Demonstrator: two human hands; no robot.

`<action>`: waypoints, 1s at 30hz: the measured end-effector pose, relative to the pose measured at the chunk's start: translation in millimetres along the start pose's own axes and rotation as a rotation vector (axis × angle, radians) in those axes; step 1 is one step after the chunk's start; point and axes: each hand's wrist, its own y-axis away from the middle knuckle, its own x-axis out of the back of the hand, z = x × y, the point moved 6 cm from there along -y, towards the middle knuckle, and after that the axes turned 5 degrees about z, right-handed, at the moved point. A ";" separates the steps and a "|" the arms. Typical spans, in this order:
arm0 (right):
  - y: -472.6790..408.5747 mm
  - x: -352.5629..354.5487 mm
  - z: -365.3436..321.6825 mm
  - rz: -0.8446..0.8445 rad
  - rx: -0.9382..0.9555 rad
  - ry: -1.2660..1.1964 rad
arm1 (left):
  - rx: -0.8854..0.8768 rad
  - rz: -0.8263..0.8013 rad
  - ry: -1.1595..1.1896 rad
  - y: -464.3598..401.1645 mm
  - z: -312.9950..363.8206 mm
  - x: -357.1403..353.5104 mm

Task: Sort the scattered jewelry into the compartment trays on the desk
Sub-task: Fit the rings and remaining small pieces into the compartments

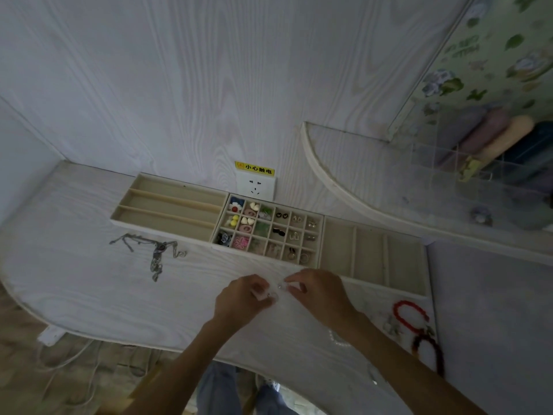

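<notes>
- Beige trays: three in a row on the desk (89,265); grid tray (267,232) in the middle holds earrings and rings.
- Left hand (244,296) and right hand (317,290) pinch one small clear item (276,290) between them, near the grid tray.
- Chains (155,253) lie left; red bracelet (410,314) right.

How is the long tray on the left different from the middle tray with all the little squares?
The left tray has three long channels; the middle tray is a grid of small squares. The left tray looks empty; the middle tray holds earrings, rings and colourful pieces. Both are beige, lined, and sit against the wall.
</notes>
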 end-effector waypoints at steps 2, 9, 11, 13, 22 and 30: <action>0.6 -12.7 -0.5 -0.059 -0.010 0.030 | -0.037 0.028 -0.029 1.8 2.1 -0.1; 0.6 -25.8 5.6 -0.085 0.000 0.103 | -0.103 0.041 -0.074 5.7 3.8 0.5; 1.9 -26.2 6.2 -0.086 -0.005 0.085 | -0.106 0.044 -0.074 5.4 3.3 -0.4; 2.6 -25.0 7.6 -0.069 -0.033 0.064 | -0.107 0.051 -0.078 5.3 2.9 -1.2; 9.7 4.2 18.9 0.089 -0.223 -0.177 | -0.112 0.029 -0.045 1.9 -0.3 -3.8; -20.8 52.9 37.5 0.152 -0.317 0.023 | -0.115 0.009 -0.007 -0.7 -1.1 -6.1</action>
